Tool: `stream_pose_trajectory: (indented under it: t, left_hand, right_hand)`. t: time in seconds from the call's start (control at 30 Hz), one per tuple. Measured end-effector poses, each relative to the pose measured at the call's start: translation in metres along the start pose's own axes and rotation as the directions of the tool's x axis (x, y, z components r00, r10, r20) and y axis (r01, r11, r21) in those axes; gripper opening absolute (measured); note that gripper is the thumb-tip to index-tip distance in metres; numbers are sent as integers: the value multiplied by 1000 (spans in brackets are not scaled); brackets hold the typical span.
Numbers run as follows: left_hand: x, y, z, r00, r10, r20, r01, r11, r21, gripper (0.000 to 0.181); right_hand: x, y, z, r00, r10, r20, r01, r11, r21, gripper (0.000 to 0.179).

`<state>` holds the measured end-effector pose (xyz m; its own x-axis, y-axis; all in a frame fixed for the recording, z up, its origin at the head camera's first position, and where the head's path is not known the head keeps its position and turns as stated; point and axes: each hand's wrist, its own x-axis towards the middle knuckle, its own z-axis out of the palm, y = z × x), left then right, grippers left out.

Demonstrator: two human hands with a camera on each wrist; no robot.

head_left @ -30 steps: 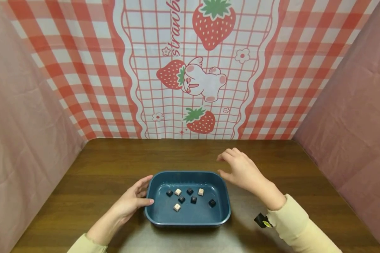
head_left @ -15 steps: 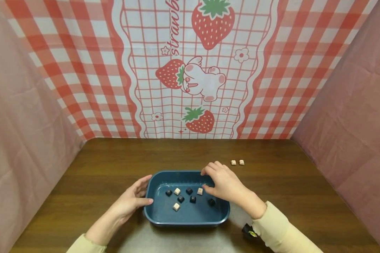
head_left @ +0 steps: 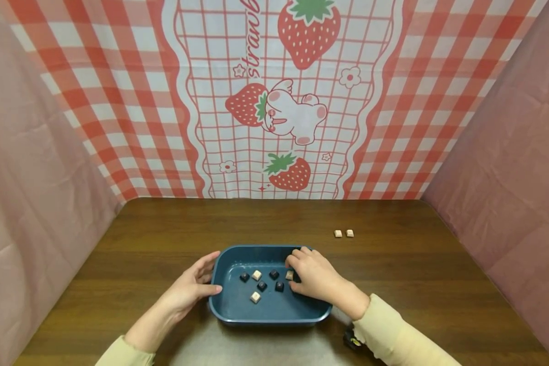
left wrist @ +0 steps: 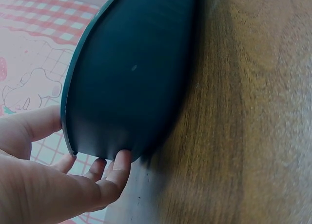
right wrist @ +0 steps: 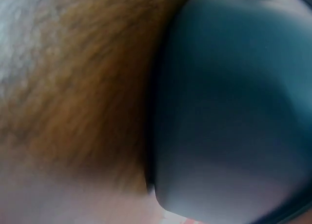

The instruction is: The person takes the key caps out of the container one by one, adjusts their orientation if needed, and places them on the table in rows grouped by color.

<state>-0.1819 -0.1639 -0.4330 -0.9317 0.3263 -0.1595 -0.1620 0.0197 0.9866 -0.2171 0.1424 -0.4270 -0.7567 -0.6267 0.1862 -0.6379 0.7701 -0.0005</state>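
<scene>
1. Gripping the blue tray [head_left: 279,309] at its nine o'clock end, the left hand [head_left: 193,285] sets its thumb at the rim and spreads its fingers along the outer wall; the forearm slants in from eight o'clock.
2. Coming in from four o'clock, the right hand [head_left: 316,274] crosses the tray's three o'clock end, back of the hand up, fingers bent downward. Thumb and fingertips stand parted about a pale keycap [head_left: 290,275] at two o'clock of the tray's middle; whether they touch it cannot be told.
3. Four visible black keycaps [head_left: 262,286] sit around the middle of the tray floor, with two other pale keycaps [head_left: 255,297] at ten and eight o'clock.
4. Beyond the tray, toward two o'clock, two small pale pieces [head_left: 338,234] lie just beside each other on the wooden table [head_left: 155,244].
</scene>
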Motion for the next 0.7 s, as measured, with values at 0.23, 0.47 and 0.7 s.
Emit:
stream_pose_trajectory:
  t: [0.23, 0.47, 0.7]
  left_hand:
    - [0, 0, 0, 1000, 2, -1, -2, 1000, -2, 78]
    - [1, -1, -1, 1000, 4, -2, -4, 1000, 1, 79]
    - [1, -1, 0, 1000, 1, -3, -1, 1000, -3, 79]
  right_hand:
    - [2, -2, 4, 1000, -7, 18, 9, 996, -83, 22]
    - [1, -2, 6, 998, -58, 0, 58, 992, -115, 17]
    - [1, -2, 2, 998, -62, -8, 61, 995, -75, 17]
